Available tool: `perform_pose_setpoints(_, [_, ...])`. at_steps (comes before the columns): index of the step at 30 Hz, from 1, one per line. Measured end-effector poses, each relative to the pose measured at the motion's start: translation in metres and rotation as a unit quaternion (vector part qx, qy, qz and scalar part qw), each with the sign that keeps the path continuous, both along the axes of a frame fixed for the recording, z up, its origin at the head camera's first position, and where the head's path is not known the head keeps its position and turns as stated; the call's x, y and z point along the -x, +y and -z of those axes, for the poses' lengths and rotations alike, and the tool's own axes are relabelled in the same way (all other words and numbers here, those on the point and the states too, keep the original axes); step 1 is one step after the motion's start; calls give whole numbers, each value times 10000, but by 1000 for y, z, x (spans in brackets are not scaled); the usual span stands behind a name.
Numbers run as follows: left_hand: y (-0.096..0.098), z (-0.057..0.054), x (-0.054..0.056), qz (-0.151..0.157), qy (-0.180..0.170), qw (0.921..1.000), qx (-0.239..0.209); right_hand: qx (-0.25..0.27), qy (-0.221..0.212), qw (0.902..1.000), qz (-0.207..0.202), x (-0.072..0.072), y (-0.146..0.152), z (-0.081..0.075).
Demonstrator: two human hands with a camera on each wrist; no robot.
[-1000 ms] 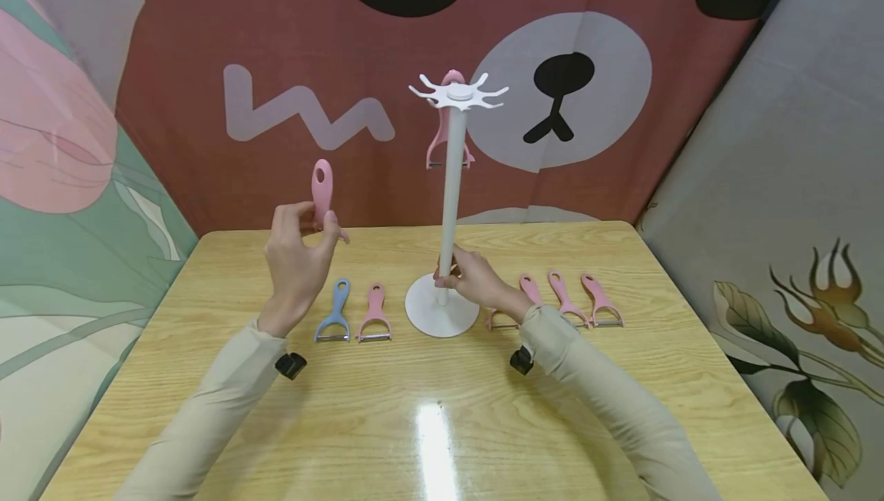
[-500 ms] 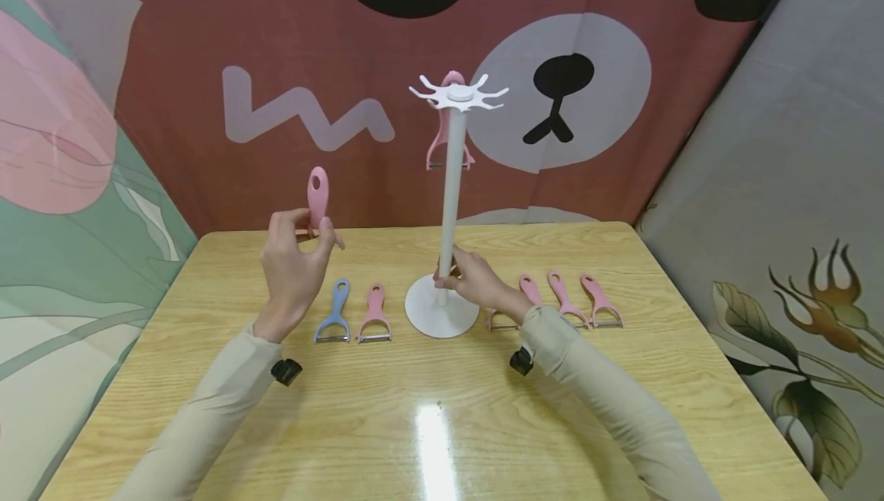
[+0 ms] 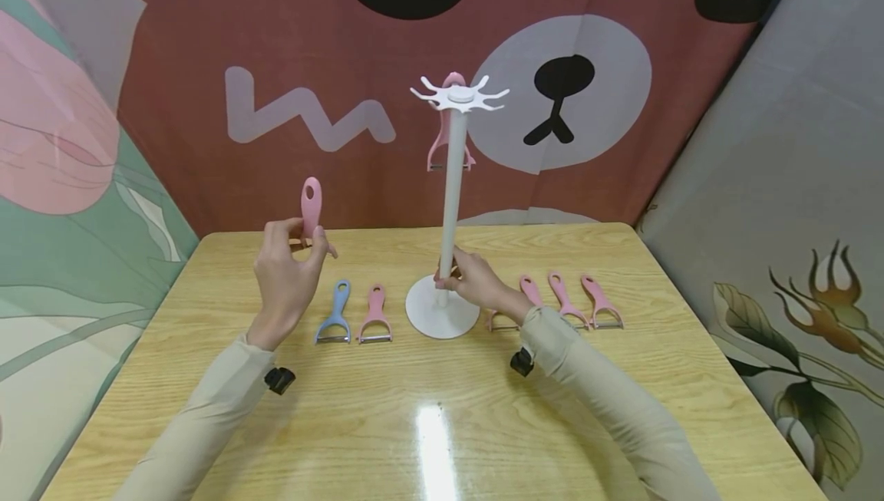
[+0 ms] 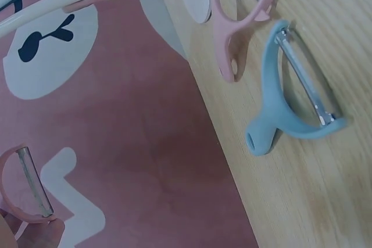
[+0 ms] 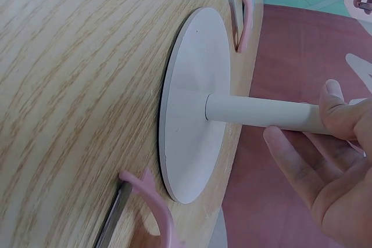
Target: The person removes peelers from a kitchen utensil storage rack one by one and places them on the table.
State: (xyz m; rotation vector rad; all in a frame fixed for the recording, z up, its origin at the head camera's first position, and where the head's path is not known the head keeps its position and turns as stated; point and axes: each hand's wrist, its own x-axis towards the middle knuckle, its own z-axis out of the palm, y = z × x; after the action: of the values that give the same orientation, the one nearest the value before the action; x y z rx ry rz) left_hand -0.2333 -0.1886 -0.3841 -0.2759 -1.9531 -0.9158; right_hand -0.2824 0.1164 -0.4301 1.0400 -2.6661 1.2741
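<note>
My left hand (image 3: 286, 278) pinches a pink peeler (image 3: 311, 206) near its head, handle pointing up, above the table's back left. In the left wrist view the blade of that peeler (image 4: 35, 183) shows at the lower left. My right hand (image 3: 475, 278) grips the lower pole of a white stand (image 3: 452, 186), thumb on one side and fingers on the other. Hooks spread out around the stand's top (image 3: 460, 94). One pink peeler (image 3: 442, 133) hangs from a rear hook, partly hidden by the pole. The round base (image 5: 195, 108) rests flat on the wooden table.
Left of the base lie a blue peeler (image 3: 338, 309) and a pink peeler (image 3: 376, 313). Several pink peelers, one of them (image 3: 601, 301) outermost, lie to the right, some partly covered by my right wrist. A patterned cloth (image 3: 276, 156) rises behind the table (image 3: 359, 424).
My left hand has come down and slightly left with the pink peeler, still upright. The right hand and the stand stay where they were.
</note>
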Motion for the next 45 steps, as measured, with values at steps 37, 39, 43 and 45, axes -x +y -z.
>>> perform_pose_setpoints(37, [-24,32,-11,-629,-684,9941,556,37,-53,10000,-17,-1,0,1])
perform_pose_setpoints(39, [-25,33,-12,-647,-816,9921,704,-13,-74,10000,19,-1,0,0])
perform_pose_setpoints(43, [-28,35,-14,-705,-1139,9870,886,-21,-127,9999,51,-1,0,0])
perform_pose_setpoints(45, [-30,36,-15,-738,-1302,9843,937,-16,-146,9999,37,-2,1,0])
